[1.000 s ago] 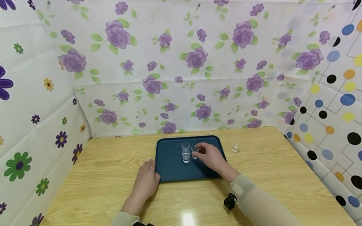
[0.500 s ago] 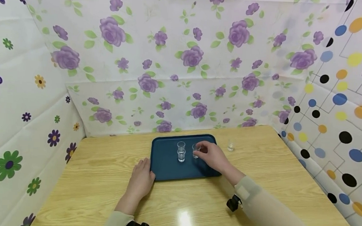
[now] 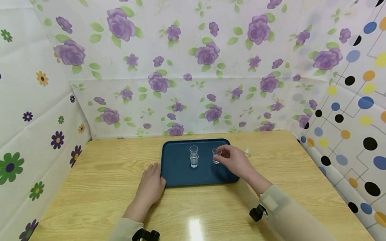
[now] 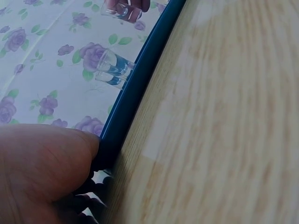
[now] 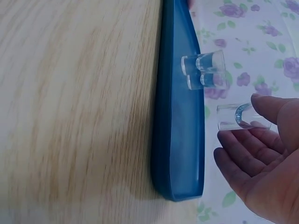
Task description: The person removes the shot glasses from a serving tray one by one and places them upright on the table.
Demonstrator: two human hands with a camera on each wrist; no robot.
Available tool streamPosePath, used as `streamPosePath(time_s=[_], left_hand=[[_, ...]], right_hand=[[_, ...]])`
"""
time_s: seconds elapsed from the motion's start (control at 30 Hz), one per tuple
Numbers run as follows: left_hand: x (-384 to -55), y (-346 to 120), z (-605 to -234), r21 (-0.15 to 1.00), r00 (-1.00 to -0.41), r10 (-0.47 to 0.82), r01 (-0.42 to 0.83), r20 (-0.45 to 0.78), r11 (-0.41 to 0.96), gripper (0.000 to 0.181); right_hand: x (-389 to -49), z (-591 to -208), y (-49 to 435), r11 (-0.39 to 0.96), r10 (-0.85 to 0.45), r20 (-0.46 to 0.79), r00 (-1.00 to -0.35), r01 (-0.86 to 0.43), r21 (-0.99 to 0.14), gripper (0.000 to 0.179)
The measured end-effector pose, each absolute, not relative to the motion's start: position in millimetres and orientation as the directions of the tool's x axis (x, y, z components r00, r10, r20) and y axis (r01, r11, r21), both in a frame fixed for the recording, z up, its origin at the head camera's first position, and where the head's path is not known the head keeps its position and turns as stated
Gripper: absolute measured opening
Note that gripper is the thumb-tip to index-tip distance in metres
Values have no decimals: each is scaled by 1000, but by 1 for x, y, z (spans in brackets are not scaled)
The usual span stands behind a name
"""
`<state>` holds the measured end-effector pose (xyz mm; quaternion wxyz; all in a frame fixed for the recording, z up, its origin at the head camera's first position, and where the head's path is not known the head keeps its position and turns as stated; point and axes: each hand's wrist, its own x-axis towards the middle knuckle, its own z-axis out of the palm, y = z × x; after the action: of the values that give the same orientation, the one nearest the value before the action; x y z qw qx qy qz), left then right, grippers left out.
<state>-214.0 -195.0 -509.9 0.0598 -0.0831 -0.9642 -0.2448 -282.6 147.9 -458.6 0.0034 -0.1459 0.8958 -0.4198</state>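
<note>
Two clear shot glasses point(image 3: 193, 161) stand close together on a dark blue tray point(image 3: 177, 175), one in front of the other in the head view. To their right, my right hand point(image 3: 234, 160) pinches another shot glass point(image 3: 216, 156) between thumb and fingers. In the right wrist view this held glass point(image 5: 238, 116) appears raised off the tray, apart from the standing pair point(image 5: 205, 70). My left hand point(image 3: 151, 183) rests at the tray's front left corner, fingers extended along its side. Its thumb point(image 4: 77, 144) touches the rim in the left wrist view; the other fingers are mostly hidden there.
One more shot glass point(image 3: 247, 151) sits on the wooden table point(image 3: 119, 167) beyond the tray's right side, partly behind my right hand. A purple-flowered cloth point(image 3: 162, 81) hangs at the back, with patterned cloths point(image 3: 370, 144) on both sides.
My right hand has moved the pinched glass rightward, widening the gap from the standing pair. My left hand keeps its place at the tray corner. The head view has shifted slightly.
</note>
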Motion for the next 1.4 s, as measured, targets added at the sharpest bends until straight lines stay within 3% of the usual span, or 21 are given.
streamPosePath(time_s=[0.9, 1.4], left_hand=[[-216, -196, -504, 465, -985, 146, 171, 89, 869, 58], [-221, -198, -505, 460, -987, 139, 162, 83, 873, 59]], right_hand=[[-263, -447, 221, 656, -215, 112, -970, -229, -719, 42], [-259, -459, 266, 680, -157, 101, -982, -182, -710, 43]])
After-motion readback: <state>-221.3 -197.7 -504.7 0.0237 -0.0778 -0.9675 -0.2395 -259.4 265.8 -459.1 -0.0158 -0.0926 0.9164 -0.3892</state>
